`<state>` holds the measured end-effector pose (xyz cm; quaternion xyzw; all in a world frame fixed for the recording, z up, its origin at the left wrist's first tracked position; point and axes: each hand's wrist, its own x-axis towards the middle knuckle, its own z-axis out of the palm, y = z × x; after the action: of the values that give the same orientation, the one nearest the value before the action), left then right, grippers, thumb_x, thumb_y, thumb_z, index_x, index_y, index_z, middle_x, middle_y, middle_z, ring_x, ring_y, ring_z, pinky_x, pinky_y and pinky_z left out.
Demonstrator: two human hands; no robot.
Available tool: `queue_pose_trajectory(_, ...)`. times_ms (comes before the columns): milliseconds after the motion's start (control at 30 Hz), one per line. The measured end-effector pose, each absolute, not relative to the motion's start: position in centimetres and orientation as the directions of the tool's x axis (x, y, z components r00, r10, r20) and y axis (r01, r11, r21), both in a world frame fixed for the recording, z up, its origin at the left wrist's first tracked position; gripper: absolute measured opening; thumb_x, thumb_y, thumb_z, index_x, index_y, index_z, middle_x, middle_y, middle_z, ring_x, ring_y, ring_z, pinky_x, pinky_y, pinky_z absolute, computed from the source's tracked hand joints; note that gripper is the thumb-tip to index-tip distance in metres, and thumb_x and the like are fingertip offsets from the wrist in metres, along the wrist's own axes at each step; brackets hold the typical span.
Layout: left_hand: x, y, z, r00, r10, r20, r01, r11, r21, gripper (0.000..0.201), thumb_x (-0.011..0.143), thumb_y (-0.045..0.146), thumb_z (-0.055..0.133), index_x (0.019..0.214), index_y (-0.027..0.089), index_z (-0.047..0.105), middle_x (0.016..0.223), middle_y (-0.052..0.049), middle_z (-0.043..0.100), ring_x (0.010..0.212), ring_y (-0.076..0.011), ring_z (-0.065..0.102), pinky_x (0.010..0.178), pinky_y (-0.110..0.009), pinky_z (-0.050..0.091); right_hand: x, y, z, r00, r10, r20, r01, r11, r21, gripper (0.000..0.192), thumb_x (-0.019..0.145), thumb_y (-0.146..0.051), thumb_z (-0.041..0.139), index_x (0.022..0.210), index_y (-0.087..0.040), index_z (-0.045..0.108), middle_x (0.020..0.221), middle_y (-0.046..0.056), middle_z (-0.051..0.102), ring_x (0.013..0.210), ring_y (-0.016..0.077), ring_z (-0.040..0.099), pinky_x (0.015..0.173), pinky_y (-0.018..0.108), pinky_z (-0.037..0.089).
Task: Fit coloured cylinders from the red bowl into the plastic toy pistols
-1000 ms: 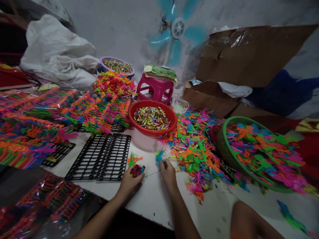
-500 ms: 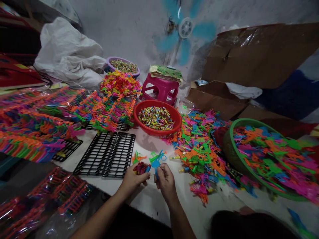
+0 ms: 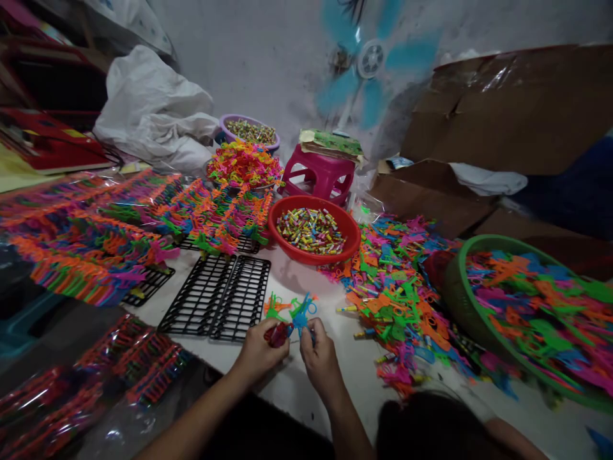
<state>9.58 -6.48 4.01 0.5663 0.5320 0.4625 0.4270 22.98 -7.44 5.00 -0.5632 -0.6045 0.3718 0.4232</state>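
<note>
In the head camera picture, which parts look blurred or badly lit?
Head view: the fan blades smear from spinning; the lower left corner is dim; the edges bend like a wide lens; the left hand and right hand look fairly sharp.

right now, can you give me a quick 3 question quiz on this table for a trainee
1. True or false: the red bowl holds small coloured pieces.
2. Which hand holds the blue plastic toy? A) left hand B) right hand
3. What lies just left of the hands on the table?

Key:
1. True.
2. B: the right hand pinches it; the left hand holds dark red pieces.
3. Two black grid racks.
</note>
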Motion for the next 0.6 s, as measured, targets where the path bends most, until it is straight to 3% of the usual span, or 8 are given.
queue_pose_trajectory(100, 10.4, -6.9, 3.9, -0.015, 0.999, 0.037, 0.155, -0.034, 0.987, 0.009, 0.055, 0.016, 0.06, 0.052, 0.017, 0.052, 0.048, 0.006, 0.046, 0.046, -0.0082, 0.044, 0.046, -0.019, 0.036, 22.8, -7.4, 5.0, -0.014, 0.997, 0.082, 0.375, 0.081, -0.924, 0.019, 0.082, -0.035, 0.039, 0.069, -0.021, 0.042, 0.05, -0.006, 0.041, 0.045, 0.0104, 0.04, 0.045, 0.021, 0.029)
queue_pose_trajectory(167, 11.3, -7.0, 3.9, -0.005, 0.992, -0.129, -0.029, 0.129, 0.991, 0.011, 0.056, 0.021, 0.062, 0.062, 0.016, 0.054, 0.05, 0.005, 0.05, 0.046, -0.0096, 0.048, 0.043, -0.02, 0.038, 23.8, -6.8, 4.9, -0.033, 0.999, 0.033, 0.377, 0.043, -0.925, 0.022, 0.081, -0.039, 0.038, 0.07, -0.021, 0.043, 0.046, -0.007, 0.04, 0.042, 0.0107, 0.039, 0.044, 0.021, 0.03)
queue_pose_trajectory(233, 11.9, -6.9, 3.8, 0.027, 0.954, -0.299, -0.231, 0.297, 0.926, 0.025, 0.056, 0.026, 0.065, 0.076, 0.015, 0.054, 0.054, 0.003, 0.055, 0.048, -0.0121, 0.054, 0.04, -0.02, 0.039, 26.2, -6.0, 4.9, 0.071, 0.997, 0.038, 0.434, 0.003, -0.901, 0.028, 0.08, -0.045, 0.036, 0.071, -0.02, 0.047, 0.045, -0.005, 0.042, 0.043, 0.0121, 0.041, 0.044, 0.022, 0.034)
queue_pose_trajectory(333, 11.2, -6.6, 3.5, 0.026, 0.895, -0.446, -0.403, 0.418, 0.814, 0.032, 0.052, 0.025, 0.069, 0.078, 0.015, 0.052, 0.057, 0.004, 0.053, 0.049, -0.0105, 0.054, 0.035, -0.017, 0.037, 30.9, -4.6, 5.1, 0.455, 0.854, 0.251, 0.655, -0.13, -0.744, 0.046, 0.077, -0.051, 0.034, 0.09, -0.012, 0.054, 0.068, 0.009, 0.057, 0.066, 0.0226, 0.053, 0.059, 0.033, 0.041)
queue_pose_trajectory(400, 9.7, -6.6, 3.3, 0.029, 0.869, -0.495, -0.426, 0.458, 0.78, 0.03, 0.051, 0.023, 0.069, 0.074, 0.015, 0.052, 0.058, 0.005, 0.051, 0.047, -0.0083, 0.052, 0.034, -0.016, 0.037, 32.9, -3.8, 5.2, 0.554, 0.692, 0.463, 0.792, -0.267, -0.549, 0.062, 0.075, -0.053, 0.037, 0.109, -0.003, 0.048, 0.099, 0.024, 0.054, 0.093, 0.0338, 0.048, 0.074, 0.045, 0.037)
queue_pose_trajectory(433, 8.8, -6.6, 3.3, 0.033, 0.862, -0.506, -0.416, 0.472, 0.777, 0.029, 0.052, 0.022, 0.069, 0.074, 0.014, 0.052, 0.058, 0.005, 0.052, 0.047, -0.0083, 0.052, 0.035, -0.016, 0.038, 33.1, -3.6, 5.0, 0.525, 0.661, 0.536, 0.839, -0.295, -0.457, 0.066, 0.074, -0.052, 0.039, 0.113, 0.0, 0.045, 0.108, 0.028, 0.049, 0.1, 0.0372, 0.044, 0.079, 0.049, 0.033)
queue_pose_trajectory(500, 7.1, -6.8, 3.2, 0.019, 0.862, -0.507, -0.387, 0.474, 0.791, 0.027, 0.054, 0.022, 0.068, 0.075, 0.013, 0.053, 0.058, 0.003, 0.053, 0.05, -0.0098, 0.055, 0.038, -0.018, 0.042, 31.7, -3.2, 4.3, 0.38, 0.733, 0.564, 0.91, -0.185, -0.372, 0.059, 0.076, -0.047, 0.039, 0.111, -0.001, 0.049, 0.11, 0.027, 0.049, 0.102, 0.0363, 0.043, 0.082, 0.049, 0.031)
queue_pose_trajectory(600, 6.0, -6.9, 3.1, -0.058, 0.878, -0.475, -0.387, 0.419, 0.822, 0.03, 0.056, 0.024, 0.069, 0.077, 0.013, 0.052, 0.063, 0.002, 0.057, 0.055, -0.0122, 0.058, 0.044, -0.021, 0.047, 26.1, -3.1, 2.5, 0.037, 0.927, 0.373, 0.872, 0.152, -0.465, 0.036, 0.079, -0.04, 0.04, 0.092, -0.013, 0.061, 0.09, 0.014, 0.061, 0.086, 0.0253, 0.052, 0.078, 0.038, 0.037)
